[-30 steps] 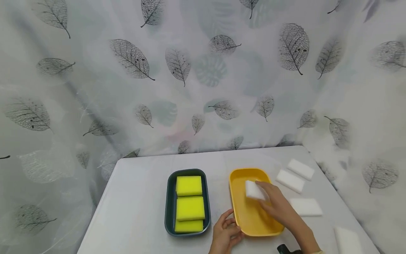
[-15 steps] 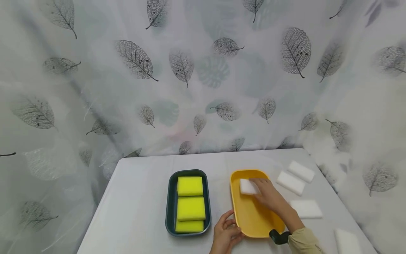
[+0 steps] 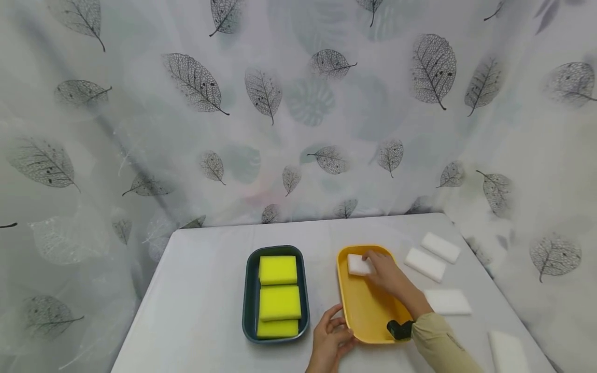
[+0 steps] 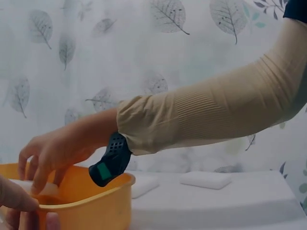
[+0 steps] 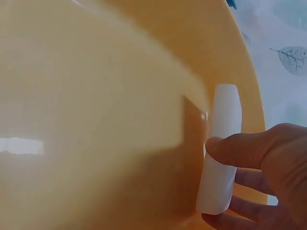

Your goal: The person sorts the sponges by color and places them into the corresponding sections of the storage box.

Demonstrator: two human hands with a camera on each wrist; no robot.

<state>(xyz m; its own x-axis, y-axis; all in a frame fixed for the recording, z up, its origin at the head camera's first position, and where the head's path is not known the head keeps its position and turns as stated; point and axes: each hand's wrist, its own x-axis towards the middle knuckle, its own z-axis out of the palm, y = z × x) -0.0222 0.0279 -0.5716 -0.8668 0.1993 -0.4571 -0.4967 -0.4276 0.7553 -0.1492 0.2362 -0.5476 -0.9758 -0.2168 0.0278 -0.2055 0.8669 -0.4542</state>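
Note:
My right hand [image 3: 384, 272] pinches a white sponge [image 3: 358, 264] inside the far end of the yellow tray [image 3: 373, 305]. In the right wrist view the thumb presses one face of the white sponge [image 5: 223, 143] and the fingers lie behind it, close to the tray's end wall. My left hand [image 3: 328, 339] grips the near left corner of the yellow tray, its fingers at the rim. Only part of that hand [image 4: 17, 201] shows in the left wrist view. To the left stands a dark green tray [image 3: 250, 300] with yellow sponges [image 3: 280, 303] inside.
Several white sponges [image 3: 425, 264] lie on the white table [image 3: 200, 300] right of the yellow tray, one [image 3: 507, 352] near the front right. Behind the table hangs a leaf-patterned curtain [image 3: 298, 129]. A dark device [image 3: 399, 329] sits on the right wrist.
My right hand has carried the white sponge away from me and to the left, into the far end of the yellow tray. The left hand stays at the tray's corner.

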